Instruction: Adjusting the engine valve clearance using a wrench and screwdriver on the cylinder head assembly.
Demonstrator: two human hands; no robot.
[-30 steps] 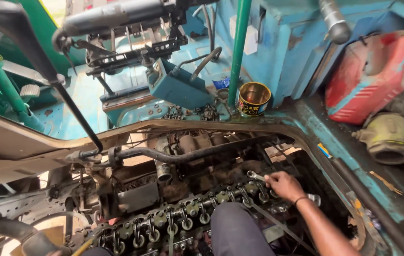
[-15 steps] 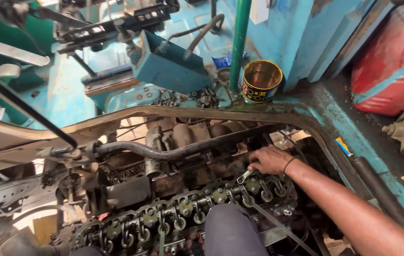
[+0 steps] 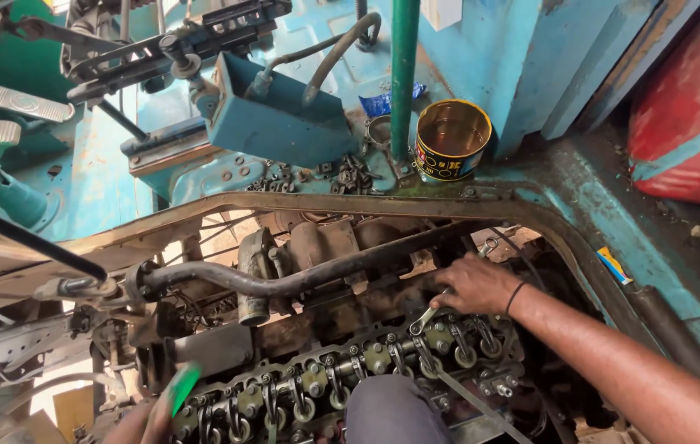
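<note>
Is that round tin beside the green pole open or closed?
Open and upright: the round tin has no lid, and brownish liquid shows inside. It stands on the blue floor beside the green pole.

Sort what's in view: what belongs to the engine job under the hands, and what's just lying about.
In use: right hand, spanner, rocker row, left hand, green-handled tool.
Lying about: open tin, loose nuts, blue box, red container.

Head-worn view only, looking steeply down, close above the open engine bay [image 3: 350, 362] and blue cab floor [image 3: 613, 205].
</note>
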